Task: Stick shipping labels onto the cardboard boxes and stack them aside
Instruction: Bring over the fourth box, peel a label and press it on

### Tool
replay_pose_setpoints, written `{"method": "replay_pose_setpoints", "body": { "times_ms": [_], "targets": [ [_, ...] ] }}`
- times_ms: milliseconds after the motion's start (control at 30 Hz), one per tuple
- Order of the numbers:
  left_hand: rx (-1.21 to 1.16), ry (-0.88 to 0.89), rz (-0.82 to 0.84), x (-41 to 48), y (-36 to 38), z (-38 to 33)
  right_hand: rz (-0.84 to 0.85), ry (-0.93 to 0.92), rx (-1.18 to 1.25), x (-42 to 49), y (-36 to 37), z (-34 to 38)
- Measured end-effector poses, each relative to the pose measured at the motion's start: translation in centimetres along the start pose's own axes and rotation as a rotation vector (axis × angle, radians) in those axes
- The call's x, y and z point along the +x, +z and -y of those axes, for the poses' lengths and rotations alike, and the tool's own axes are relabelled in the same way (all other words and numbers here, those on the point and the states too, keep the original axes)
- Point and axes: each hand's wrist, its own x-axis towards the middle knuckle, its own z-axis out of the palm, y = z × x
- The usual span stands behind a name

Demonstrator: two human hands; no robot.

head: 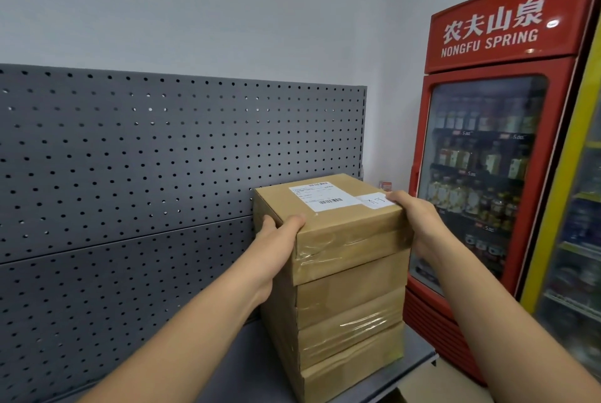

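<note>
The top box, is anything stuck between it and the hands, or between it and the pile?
Nothing visible. The left hand and right hand touch the top box directly, and it rests flush on the stack of boxes.

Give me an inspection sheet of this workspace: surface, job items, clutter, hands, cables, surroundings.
Surface: dark grey shelf, bare at its right front edge beside the boxes.
Job's things: stack of taped cardboard boxes on the shelf; top box carries a white shipping label and a small white handwritten slip on its lid.
Clutter: small red and white item behind the stack, too small to identify.
Hands: left hand grips the top box's left near corner; right hand grips its right edge.
Cables: nothing seen.
Surroundings: grey pegboard behind the shelf, no hooks seen; red drinks fridge to the right, stocked with bottles; pale wall above.
</note>
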Motion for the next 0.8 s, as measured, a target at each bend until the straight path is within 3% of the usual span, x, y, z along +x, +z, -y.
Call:
{"method": "replay_pose_setpoints", "body": {
  "times_ms": [367,800],
  "targets": [
    [0.000,0.034,0.022,0.6,0.4,0.4,0.032,0.021,0.018,1.6,-0.2,-1.4],
    [-0.063,0.145,-0.069,-0.5,1.0,0.9,-0.081,-0.051,0.103,1.2,0.5,-1.5]
  ]
}}
